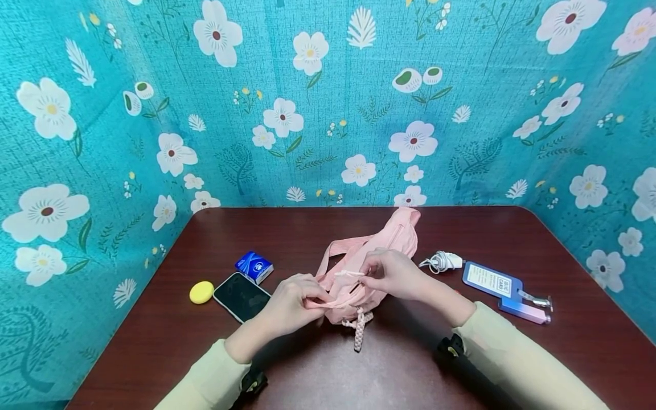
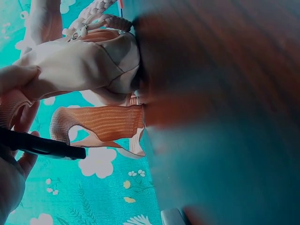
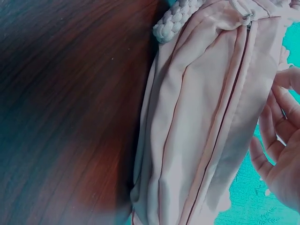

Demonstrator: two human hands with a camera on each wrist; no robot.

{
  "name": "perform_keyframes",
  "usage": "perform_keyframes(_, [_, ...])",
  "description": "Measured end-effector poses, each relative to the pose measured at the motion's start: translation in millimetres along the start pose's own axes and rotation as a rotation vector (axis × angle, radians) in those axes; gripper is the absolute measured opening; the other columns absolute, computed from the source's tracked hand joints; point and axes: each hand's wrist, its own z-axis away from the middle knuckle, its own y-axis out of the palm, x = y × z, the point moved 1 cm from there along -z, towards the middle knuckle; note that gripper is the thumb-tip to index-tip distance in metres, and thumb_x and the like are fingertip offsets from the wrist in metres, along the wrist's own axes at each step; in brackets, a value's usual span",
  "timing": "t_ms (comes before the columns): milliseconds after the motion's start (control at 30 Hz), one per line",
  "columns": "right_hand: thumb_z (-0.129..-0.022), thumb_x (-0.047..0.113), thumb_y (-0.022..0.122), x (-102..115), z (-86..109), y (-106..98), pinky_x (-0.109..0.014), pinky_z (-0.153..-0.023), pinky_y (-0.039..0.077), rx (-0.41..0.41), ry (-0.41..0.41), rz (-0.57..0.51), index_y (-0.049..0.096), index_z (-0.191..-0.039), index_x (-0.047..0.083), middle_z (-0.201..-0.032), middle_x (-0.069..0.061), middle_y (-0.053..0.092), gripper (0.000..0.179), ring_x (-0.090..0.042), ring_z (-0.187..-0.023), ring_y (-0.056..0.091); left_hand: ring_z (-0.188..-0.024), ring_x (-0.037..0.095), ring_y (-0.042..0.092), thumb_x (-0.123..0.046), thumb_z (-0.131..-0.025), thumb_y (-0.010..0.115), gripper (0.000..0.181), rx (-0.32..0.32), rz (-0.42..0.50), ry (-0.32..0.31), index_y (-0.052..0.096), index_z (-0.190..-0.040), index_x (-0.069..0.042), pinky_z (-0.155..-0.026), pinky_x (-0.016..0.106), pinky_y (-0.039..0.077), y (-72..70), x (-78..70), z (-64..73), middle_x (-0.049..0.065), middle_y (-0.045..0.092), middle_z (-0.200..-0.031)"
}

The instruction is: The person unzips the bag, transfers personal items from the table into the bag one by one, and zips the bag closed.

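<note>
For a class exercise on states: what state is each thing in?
Bag: held, how far unzipped unclear
Left hand: pinching bag's edge
Right hand: pinching white pull
Strap: looped
Braided cord: attached to bag
Phone: face up, screen dark
Blue pack: sealed or opened, unclear
Yellow disc: flat
Cable: coiled
Card holder: flat, print up
Blue-pink stick: flat

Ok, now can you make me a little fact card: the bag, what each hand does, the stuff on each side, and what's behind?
Bag: pink, on the table
Left hand: pinches the bag's edge
Right hand: pinches the white pull on the bag
Left side: phone, small blue pack, round yellow thing
Right side: white cable, blue card holder, blue-and-pink bar
Behind: blue flowery cloth
</note>
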Motion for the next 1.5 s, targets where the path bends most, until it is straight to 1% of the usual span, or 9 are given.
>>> perform_keyframes(333, [-0.081,0.011,0.076,-10.1,0.9,-7.0,-0.028,-0.063,0.044,-0.032,0.034,0.032,0.067,-0.075,0.023,-0.073,0.016,0.053,0.016,-0.011,-0.071,0.054,-0.084,0.01,0.062,-0.005,-0.068,0.086,0.021,-0.006,0.011,0.029,0.077,-0.083,-0.016,-0.075,0.025,0.046,1.7,0.0,0.3,-0.008,0.071,-0.081])
perform_keyframes(467, [-0.08,0.011,0.077,-15.2,0.4,-11.5,-0.029,-0.063,0.043,-0.054,0.035,0.056,0.068,-0.076,0.023,-0.073,0.016,0.054,0.015,-0.011,-0.071,0.052,-0.079,0.01,0.06,-0.008,-0.069,0.087,0.019,-0.009,0.012,0.034,0.078,-0.083,-0.015,-0.071,0.024,0.045,1.5,-1.7,0.3,-0.008,0.071,-0.08])
perform_keyframes(567, [-0.08,0.01,0.077,-19.6,0.0,-15.6,-0.029,-0.062,0.042,-0.072,0.041,0.068,0.068,-0.075,0.022,-0.072,0.017,0.054,0.016,-0.012,-0.071,0.051,-0.074,0.008,0.055,-0.011,-0.069,0.088,0.018,-0.01,0.008,0.03,0.078,-0.082,-0.015,-0.067,0.022,0.042,1.1,-3.0,0.4,-0.008,0.07,-0.079])
perform_keyframes(733, [-0.08,0.012,0.078,-24.3,-2.3,-23.0,-0.03,-0.062,0.042,-0.067,0.056,0.1,0.069,-0.076,0.022,-0.071,0.017,0.055,0.014,-0.015,-0.072,0.051,-0.076,0.007,0.057,-0.009,-0.068,0.088,0.018,-0.008,0.004,0.032,0.078,-0.082,-0.016,-0.069,0.023,0.043,1.8,-4.3,-1.2,-0.009,0.071,-0.08])
perform_keyframes(867, [-0.081,0.013,0.077,-31.7,-4.1,-32.5,-0.034,-0.064,0.043,-0.082,0.11,0.13,0.071,-0.079,0.019,-0.072,0.014,0.057,0.009,-0.014,-0.072,0.053,-0.077,0.007,0.057,-0.008,-0.067,0.087,0.019,0.0,-0.003,0.042,0.077,-0.081,-0.016,-0.069,0.022,0.043,3.0,-5.5,-1.2,-0.009,0.071,-0.08])
perform_keyframes(1033, [-0.082,0.011,0.076,-50.8,-4.2,-43.8,-0.034,-0.063,0.043,-0.124,0.211,0.155,0.07,-0.078,0.016,-0.073,0.009,0.06,0.008,-0.012,-0.066,0.053,-0.073,0.006,0.054,-0.008,-0.066,0.087,0.02,0.011,-0.007,0.032,0.078,-0.081,-0.017,-0.068,0.02,0.041,2.9,-6.1,1.5,-0.01,0.07,-0.079])
perform_keyframes(1100, [-0.082,0.01,0.076,-57.1,-5.2,-46.7,-0.033,-0.061,0.042,-0.136,0.22,0.145,0.07,-0.078,0.015,-0.071,0.008,0.06,0.009,-0.011,-0.064,0.052,-0.073,0.006,0.053,-0.008,-0.066,0.087,0.02,0.012,-0.005,0.031,0.078,-0.081,-0.017,-0.068,0.021,0.041,3.0,-5.9,1.9,-0.01,0.07,-0.079])
perform_keyframes(1300, [-0.084,0.01,0.074,-66.4,-11.5,-52.1,-0.031,-0.057,0.041,-0.132,0.181,0.131,0.07,-0.079,0.012,-0.07,0.006,0.059,0.007,-0.013,-0.061,0.049,-0.074,0.006,0.052,-0.008,-0.065,0.088,0.02,0.018,0.004,0.028,0.076,-0.078,-0.017,-0.069,0.021,0.041,3.5,-6.2,1.7,-0.011,0.069,-0.078])
perform_keyframes(1500, [-0.087,0.011,0.07,-84.5,-8.8,-64.9,-0.035,-0.059,0.04,-0.171,0.3,0.172,0.069,-0.084,0.008,-0.073,0.0,0.061,0.004,-0.018,-0.063,0.05,-0.081,0.008,0.056,-0.008,-0.065,0.086,0.02,0.053,0.007,0.043,0.073,-0.074,-0.019,-0.076,0.024,0.044,3.7,-8.6,6.1,-0.012,0.068,-0.077])
